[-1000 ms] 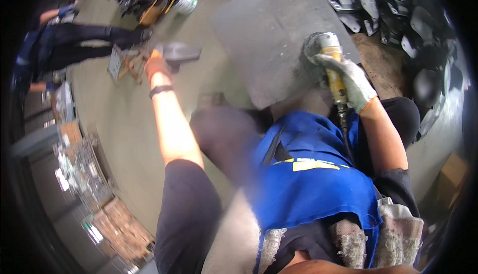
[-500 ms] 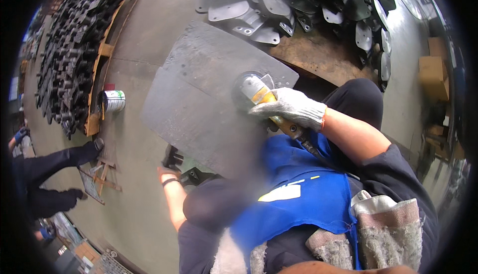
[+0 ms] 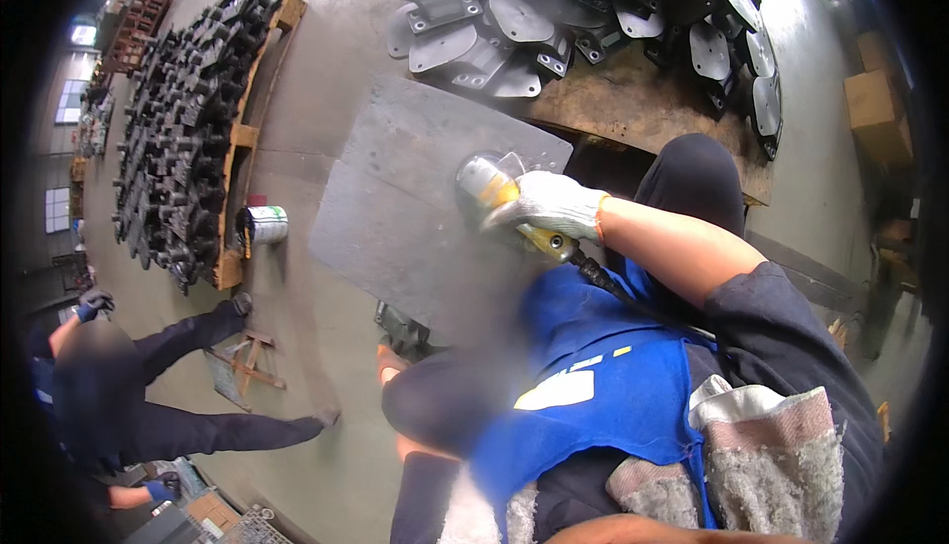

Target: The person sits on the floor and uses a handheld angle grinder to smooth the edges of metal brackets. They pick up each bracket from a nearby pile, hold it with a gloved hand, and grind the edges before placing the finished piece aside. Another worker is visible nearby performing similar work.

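Note:
My right hand (image 3: 556,206), in a white knit glove with an orange cuff, is wrapped round a yellow handheld power sander (image 3: 542,240). The tool's round, silvery head (image 3: 484,180) rests over a grey flat plate (image 3: 386,173), near its right side. A dark hose (image 3: 598,272) runs back from the grip past my blue apron. Low beside my left knee, my left hand (image 3: 391,360) is next to a black metal part (image 3: 401,327). The plate's edge and my knee cover most of that hand, so its fingers are hidden.
Grey metal brackets with rounded plates (image 3: 519,18) are heaped on a wooden board (image 3: 633,99) ahead. Dark parts (image 3: 183,139) fill a pallet (image 3: 243,137) at left, beside a can (image 3: 265,224). A co-worker (image 3: 198,416) stands at left, near a small wooden stand (image 3: 252,366). Cardboard boxes (image 3: 875,114) sit at right.
The view has shifted, so the pallet and co-worker appear further right. My left hand has drawn in closer to my knee and the plate. My right hand still grips the sander on the plate.

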The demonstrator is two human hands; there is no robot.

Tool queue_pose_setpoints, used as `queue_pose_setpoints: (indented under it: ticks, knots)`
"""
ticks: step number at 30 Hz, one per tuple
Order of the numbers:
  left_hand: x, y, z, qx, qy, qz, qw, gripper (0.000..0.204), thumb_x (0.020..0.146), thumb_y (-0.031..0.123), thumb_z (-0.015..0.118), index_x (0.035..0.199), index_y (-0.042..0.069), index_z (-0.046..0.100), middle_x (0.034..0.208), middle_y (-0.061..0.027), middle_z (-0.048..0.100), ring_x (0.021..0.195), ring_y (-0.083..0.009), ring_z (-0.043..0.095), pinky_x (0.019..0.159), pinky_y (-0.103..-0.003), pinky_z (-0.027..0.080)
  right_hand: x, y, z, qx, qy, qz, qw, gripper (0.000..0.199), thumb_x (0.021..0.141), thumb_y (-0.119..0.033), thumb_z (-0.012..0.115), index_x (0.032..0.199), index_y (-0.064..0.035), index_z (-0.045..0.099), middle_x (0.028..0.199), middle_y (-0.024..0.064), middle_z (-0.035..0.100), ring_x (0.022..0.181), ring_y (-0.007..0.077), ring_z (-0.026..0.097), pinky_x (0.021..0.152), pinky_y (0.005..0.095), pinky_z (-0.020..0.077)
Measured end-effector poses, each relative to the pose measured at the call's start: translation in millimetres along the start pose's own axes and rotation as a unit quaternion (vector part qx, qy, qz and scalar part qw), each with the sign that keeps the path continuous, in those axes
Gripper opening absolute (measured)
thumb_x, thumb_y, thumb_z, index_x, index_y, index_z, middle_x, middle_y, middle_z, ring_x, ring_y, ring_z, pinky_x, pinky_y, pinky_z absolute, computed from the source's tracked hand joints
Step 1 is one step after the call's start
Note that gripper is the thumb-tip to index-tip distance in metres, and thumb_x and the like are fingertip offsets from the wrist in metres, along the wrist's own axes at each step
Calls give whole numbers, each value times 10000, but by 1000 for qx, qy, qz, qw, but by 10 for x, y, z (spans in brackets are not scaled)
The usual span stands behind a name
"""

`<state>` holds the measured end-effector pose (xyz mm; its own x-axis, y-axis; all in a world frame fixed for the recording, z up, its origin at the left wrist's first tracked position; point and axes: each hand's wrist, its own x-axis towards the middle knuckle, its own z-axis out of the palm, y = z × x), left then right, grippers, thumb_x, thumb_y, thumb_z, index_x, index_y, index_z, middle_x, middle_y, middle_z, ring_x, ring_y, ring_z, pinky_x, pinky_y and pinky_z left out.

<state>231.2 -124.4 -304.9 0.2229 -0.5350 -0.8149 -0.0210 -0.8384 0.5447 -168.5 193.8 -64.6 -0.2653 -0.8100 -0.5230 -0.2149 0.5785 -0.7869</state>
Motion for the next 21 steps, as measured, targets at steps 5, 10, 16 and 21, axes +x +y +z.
queue_pose_setpoints:
  ticks: [5,10,16,21]
  knots:
    - [-1178,663,494,135,-118,142,974,654,1001,406,562,1534,50,429,1408,-128,642,1230,-349,654,958,-413,490,-142,-10,-19,116,53,118,985,505,815,-532,771,951,-46,750,798,92,718,750,211,694,703,337,532]
    - [-1983,1394,981,236,-218,287,902,711,983,496,636,1529,76,462,1464,-111,611,1239,-310,654,971,-393,473,-557,-48,-221,52,62,-185,979,500,710,-340,857,1149,-140,728,881,88,722,811,264,709,738,383,562]
    - [-3069,1385,2430,284,-344,337,829,605,1018,407,628,1503,70,497,1461,-128,609,1181,-310,685,873,-348,511,-1106,-188,-880,421,124,-75,895,215,871,-232,780,876,-32,698,743,40,668,674,119,647,640,266,507]
    - [-3302,962,3628,286,-422,285,812,521,1017,367,642,1428,61,545,1371,-158,659,1046,-313,729,770,-357,572,-1258,332,-1299,549,243,-265,755,391,990,-299,658,1188,36,700,945,112,734,791,163,709,754,293,586]
